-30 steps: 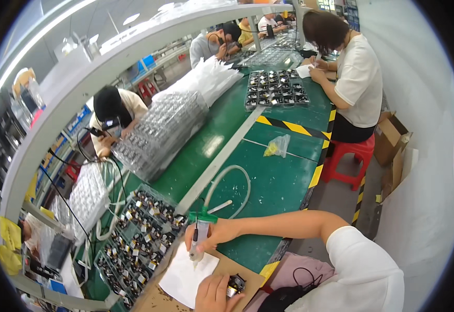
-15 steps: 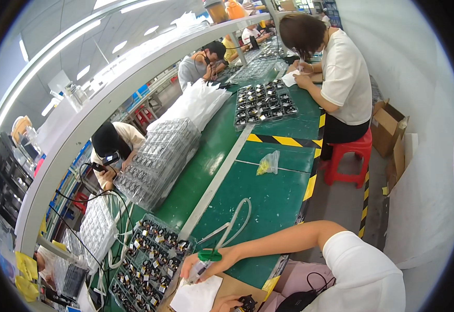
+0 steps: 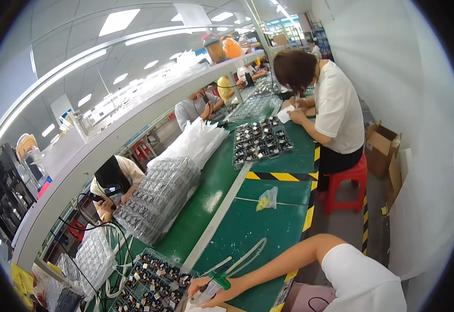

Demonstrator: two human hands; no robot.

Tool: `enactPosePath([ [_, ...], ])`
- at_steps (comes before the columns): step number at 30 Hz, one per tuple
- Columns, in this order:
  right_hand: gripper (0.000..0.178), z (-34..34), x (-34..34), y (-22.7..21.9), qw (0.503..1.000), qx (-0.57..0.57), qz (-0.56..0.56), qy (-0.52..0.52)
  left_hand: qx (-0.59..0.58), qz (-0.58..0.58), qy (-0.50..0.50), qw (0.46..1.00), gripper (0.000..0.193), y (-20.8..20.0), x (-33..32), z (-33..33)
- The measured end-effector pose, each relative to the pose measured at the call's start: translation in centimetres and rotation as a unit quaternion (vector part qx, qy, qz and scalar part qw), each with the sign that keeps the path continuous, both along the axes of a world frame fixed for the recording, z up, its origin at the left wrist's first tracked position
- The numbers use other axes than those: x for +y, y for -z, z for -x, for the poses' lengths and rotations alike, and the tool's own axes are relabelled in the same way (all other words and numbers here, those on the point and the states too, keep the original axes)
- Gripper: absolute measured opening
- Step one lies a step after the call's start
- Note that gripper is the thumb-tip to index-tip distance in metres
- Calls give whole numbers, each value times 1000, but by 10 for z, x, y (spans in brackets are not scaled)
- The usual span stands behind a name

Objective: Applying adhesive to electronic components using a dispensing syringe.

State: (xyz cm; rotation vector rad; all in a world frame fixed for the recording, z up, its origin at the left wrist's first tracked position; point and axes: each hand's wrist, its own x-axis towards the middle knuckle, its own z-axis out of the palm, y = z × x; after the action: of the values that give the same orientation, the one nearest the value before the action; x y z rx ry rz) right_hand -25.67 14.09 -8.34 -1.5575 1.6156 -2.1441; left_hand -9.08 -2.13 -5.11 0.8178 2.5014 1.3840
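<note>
At the lower edge my right hand (image 3: pixel 228 294) is closed around a dispensing syringe (image 3: pixel 219 281) with a green cap. A pale tube (image 3: pixel 251 256) curves from it over the green table. Below the syringe, a white cloth or paper (image 3: pixel 206 309) shows only in part; whether the tip touches it I cannot tell. Beside my hand lies a clear compartment tray (image 3: pixel 154 283) holding many small black parts with white labels and wires. My left hand is outside the picture.
Stacked clear trays (image 3: pixel 159 200) and white bags (image 3: pixel 193 143) stand across the table. A small bag with yellow contents (image 3: pixel 267 199) lies on the green top. Farther off, a co-worker (image 3: pixel 336 104) sits on a red stool (image 3: pixel 347 182) near another filled tray (image 3: pixel 262 140). A shelf rail (image 3: pixel 107 127) crosses overhead.
The view has tilted up, so everything sits lower. The left hand with a small black part has dropped out at the lower edge. My right hand keeps hold of the syringe.
</note>
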Motion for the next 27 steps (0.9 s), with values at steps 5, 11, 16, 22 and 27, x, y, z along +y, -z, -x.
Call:
enactPosePath([
  [5,34,6,-8,17,990,-116,-51,61,1,-56,-9,998,26,2,-2,8],
  [11,33,-1,0,23,980,-190,-28,42,-72,-48,-62,994,42,16,-11,1],
  [16,32,-8,6,11,995,-54,-29,79,-17,-57,-44,997,68,49,-20,-9],
  [22,34,-1,9,19,994,-4,-74,81,17,-43,-80,996,50,-1,5,1],
  [27,37,-1,10,10,989,-73,-113,56,-47,-12,-108,993,58,-2,2,1],
])
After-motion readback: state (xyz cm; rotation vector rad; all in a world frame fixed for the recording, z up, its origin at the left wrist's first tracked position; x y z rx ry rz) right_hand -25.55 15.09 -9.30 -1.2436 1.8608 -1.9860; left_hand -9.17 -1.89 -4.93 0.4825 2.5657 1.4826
